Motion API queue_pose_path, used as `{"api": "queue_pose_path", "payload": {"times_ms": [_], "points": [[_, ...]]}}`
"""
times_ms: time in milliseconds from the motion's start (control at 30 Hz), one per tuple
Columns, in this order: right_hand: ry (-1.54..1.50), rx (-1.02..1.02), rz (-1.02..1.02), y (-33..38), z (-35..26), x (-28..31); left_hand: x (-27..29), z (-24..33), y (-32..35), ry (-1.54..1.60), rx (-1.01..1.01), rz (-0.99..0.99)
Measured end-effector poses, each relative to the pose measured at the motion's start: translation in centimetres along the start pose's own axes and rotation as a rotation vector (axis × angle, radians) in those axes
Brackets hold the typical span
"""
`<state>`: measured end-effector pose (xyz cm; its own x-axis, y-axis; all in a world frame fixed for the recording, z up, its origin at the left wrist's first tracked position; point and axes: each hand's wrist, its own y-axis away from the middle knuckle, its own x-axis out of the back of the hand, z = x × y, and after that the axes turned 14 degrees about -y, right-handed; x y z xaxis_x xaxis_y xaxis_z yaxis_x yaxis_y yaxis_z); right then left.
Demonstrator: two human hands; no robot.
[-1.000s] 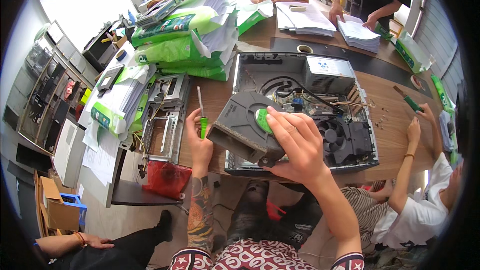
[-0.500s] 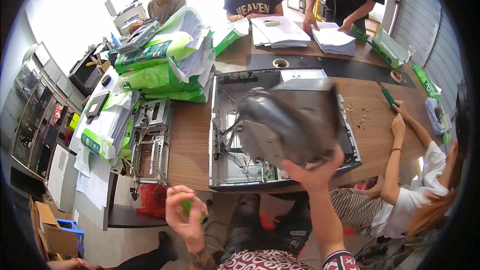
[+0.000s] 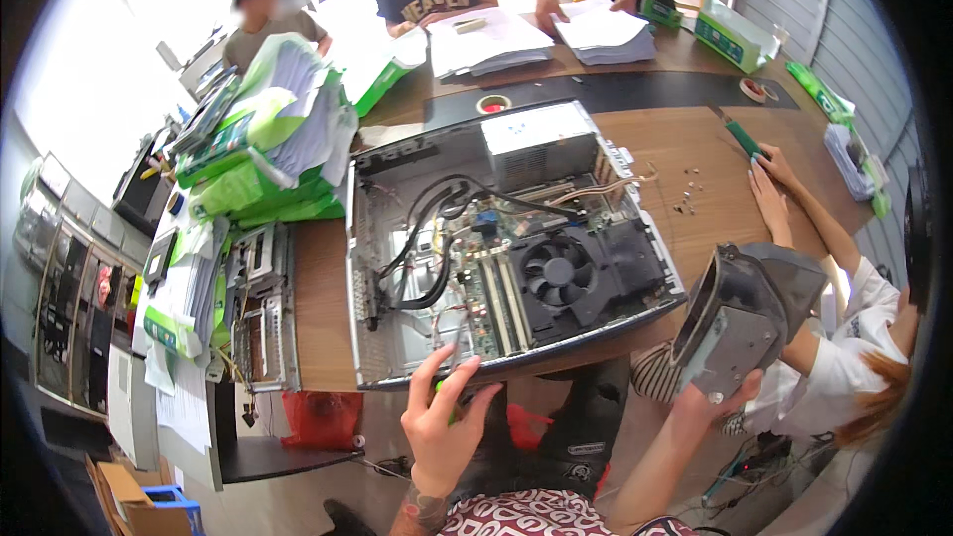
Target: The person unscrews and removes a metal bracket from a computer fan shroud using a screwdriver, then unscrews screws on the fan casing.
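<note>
An open computer case (image 3: 369, 268) lies on the wooden table (image 3: 715, 154), with its motherboard, black cables and black fan (image 3: 559, 273) showing. My left hand (image 3: 444, 422) is at the case's near edge and grips a green-handled screwdriver (image 3: 441, 395), mostly hidden in the fist. My right hand (image 3: 717, 399) holds a grey plastic air duct (image 3: 747, 318) off the table's right front corner, clear of the case. A silver power supply (image 3: 541, 144) sits at the back of the case.
Green paper reams (image 3: 268, 149) are stacked to the left beside metal drive cages (image 3: 260, 313). Loose screws (image 3: 685, 201) lie right of the case. A seated person's arm (image 3: 794, 208) reaches onto the table at right. Others stand at the far side with paper stacks (image 3: 491, 40).
My right hand has carried the grey duct from above the case down and off to the right. My left hand rose back to the case's near edge with the screwdriver.
</note>
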<state>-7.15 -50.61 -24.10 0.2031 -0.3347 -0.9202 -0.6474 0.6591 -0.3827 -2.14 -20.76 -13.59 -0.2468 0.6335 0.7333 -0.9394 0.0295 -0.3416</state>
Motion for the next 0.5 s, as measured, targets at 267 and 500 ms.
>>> {"api": "queue_pose_path", "payload": {"times_ms": [267, 500], "points": [[-0.459, -0.147, 0.293, -1.0, 2.8, -2.9, -2.5, -2.5, 0.3, -0.161, -0.111, 0.386], [-0.734, -0.143, 0.313, 1.5, 1.9, -3.4, -3.4, -3.3, -1.3, -0.144, -0.183, 0.332]]}}
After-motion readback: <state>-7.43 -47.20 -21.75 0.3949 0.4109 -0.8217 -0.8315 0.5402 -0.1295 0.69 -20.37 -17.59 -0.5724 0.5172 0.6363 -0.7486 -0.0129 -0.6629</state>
